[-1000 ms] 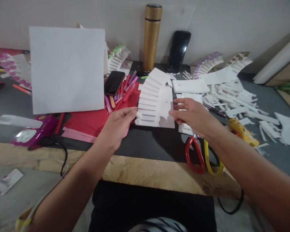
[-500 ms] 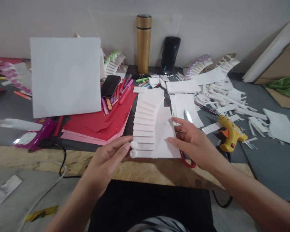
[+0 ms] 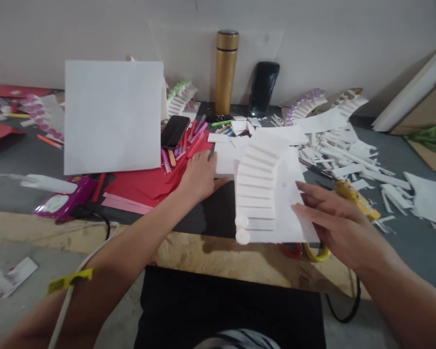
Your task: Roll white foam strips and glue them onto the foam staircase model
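My right hand (image 3: pixel 337 220) grips the right edge of a white board (image 3: pixel 292 194), thumb on top. Along its left side runs a curved flight of white paper steps (image 3: pixel 256 196). Two small white rolls (image 3: pixel 242 236) sit at the lower left corner of the steps. My left hand (image 3: pixel 199 177) is apart from the board, over the edge of the red sheets (image 3: pixel 134 186). Its thumb stretches away from the bent fingers. The fingertips lie by a plain white sheet (image 3: pixel 225 160); whether they touch it is unclear. Scissors with red and yellow handles (image 3: pixel 317 254) lie partly under the board.
A yellow glue gun (image 3: pixel 359 201) lies right of my right hand, near white paper scraps (image 3: pixel 349 150). A purple device (image 3: pixel 70 198), an upright white panel (image 3: pixel 112 116), a phone (image 3: pixel 175 132), markers (image 3: pixel 192 140), a gold flask (image 3: pixel 226 72) and a black bottle (image 3: pixel 263 89) stand or lie around.
My left hand has let go of the stepped board and moved up and away from it. The board has shifted right and appears lifted in my right hand. The view has turned slightly left.
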Action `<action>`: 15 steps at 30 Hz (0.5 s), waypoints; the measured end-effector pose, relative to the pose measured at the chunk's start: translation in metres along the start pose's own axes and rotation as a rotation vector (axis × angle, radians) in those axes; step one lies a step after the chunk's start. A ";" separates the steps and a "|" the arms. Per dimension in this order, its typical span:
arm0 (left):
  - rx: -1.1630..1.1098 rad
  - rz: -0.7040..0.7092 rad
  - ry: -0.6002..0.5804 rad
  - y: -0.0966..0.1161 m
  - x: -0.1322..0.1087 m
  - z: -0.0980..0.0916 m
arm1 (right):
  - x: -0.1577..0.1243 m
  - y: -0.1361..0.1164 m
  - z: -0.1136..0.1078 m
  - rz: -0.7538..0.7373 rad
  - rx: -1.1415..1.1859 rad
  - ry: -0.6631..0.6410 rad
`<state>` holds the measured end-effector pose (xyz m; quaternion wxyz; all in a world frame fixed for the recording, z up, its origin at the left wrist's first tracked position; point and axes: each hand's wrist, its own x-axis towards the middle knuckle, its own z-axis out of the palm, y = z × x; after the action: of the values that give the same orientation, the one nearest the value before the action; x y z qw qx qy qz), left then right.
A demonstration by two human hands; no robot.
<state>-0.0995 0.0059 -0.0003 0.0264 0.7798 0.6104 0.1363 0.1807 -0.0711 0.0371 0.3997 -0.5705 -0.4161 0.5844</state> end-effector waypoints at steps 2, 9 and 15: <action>0.006 -0.116 -0.041 0.002 0.012 0.000 | -0.001 0.004 0.003 0.024 -0.050 -0.041; 0.060 -0.005 0.010 -0.007 0.022 0.010 | 0.004 0.007 0.010 0.028 -0.217 -0.165; -0.031 0.025 0.053 -0.019 0.035 0.016 | 0.013 0.006 0.018 -0.042 -0.307 -0.273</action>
<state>-0.1061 0.0459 -0.0131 0.0206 0.7830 0.5990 0.1666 0.1620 -0.0619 0.0268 0.2598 -0.5314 -0.5625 0.5777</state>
